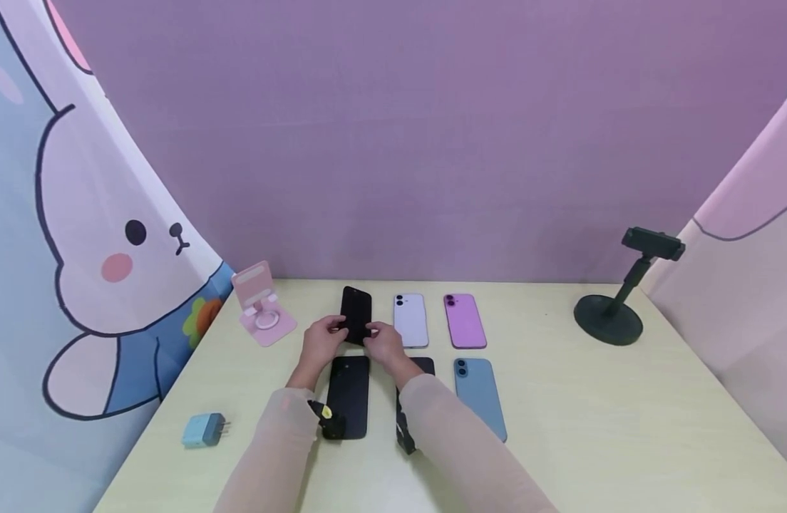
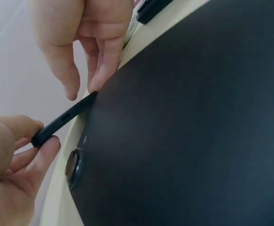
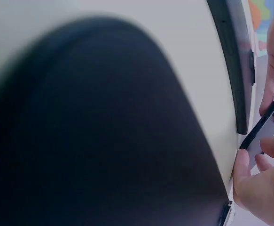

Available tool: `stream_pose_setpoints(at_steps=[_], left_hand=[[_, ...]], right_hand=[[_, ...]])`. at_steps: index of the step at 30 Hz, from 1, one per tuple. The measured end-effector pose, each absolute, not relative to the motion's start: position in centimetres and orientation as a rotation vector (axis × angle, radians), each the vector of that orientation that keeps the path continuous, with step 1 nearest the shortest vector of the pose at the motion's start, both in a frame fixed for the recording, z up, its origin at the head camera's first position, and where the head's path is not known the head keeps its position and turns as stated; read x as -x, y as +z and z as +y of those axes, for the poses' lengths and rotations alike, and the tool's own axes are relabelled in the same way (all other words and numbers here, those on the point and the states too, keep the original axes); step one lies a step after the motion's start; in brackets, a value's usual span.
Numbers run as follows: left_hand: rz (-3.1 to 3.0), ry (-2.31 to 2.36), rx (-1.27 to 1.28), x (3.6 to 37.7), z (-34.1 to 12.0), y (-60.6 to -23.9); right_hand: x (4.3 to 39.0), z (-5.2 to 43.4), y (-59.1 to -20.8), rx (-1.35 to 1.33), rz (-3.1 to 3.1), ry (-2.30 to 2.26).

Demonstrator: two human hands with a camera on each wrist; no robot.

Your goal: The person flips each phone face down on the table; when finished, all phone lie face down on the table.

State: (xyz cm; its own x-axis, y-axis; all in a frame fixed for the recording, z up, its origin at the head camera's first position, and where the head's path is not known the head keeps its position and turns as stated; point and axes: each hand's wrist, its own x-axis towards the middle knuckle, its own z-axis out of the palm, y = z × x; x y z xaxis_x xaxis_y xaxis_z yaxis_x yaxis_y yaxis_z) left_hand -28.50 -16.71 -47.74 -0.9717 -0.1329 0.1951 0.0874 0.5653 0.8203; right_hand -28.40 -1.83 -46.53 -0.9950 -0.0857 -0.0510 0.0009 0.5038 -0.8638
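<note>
A: What are the hands on?

B: Both on the black phone (image 1: 356,314) in the far row. Left hand (image 1: 321,342) pinches its left edge, right hand (image 1: 383,343) pinches the right edge. Neither is free or clenched on nothing.

A: Phone flat on the table (image 1: 592,427)?

B: Looks tilted up at the near end, held between the two hands. Left wrist view shows it edge-on as a thin dark strip (image 2: 64,120) between the fingertips. Can't tell whether the far end touches the table.

A: Layout around that phone?

B: White phone (image 1: 410,319) just right of it, purple phone (image 1: 464,320) further right, same row. Just nearer than it, another black phone (image 1: 348,395) lies flat under the left forearm. Right of that one, a dark phone (image 1: 424,365) mostly hidden by the right sleeve, then a blue phone (image 1: 480,395) beyond.

A: Anything else?

B: Pink folding stand (image 1: 261,306) left of the held phone, near the table's back edge. Blue charger plug (image 1: 204,430) well to its left and nearer, at the table's left side. Black clamp stand (image 1: 614,303) with round base well to its right. Purple backdrop behind, cartoon rabbit curtain (image 1: 105,235) on the left.

A: Right wrist view?

B: Mostly a blurred dark phone back up close. The held phone shows at the right edge (image 3: 261,127) between fingertips.
</note>
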Motion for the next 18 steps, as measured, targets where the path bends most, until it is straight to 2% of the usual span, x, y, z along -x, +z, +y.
stream_pose_setpoints(at_steps=[18], left_hand=[[-2.742, -1.235, -0.023, 28.76, -17.69, -48.41]], right_hand=[[28.65, -2.45, -47.03, 0.172, 2.824, -1.260]])
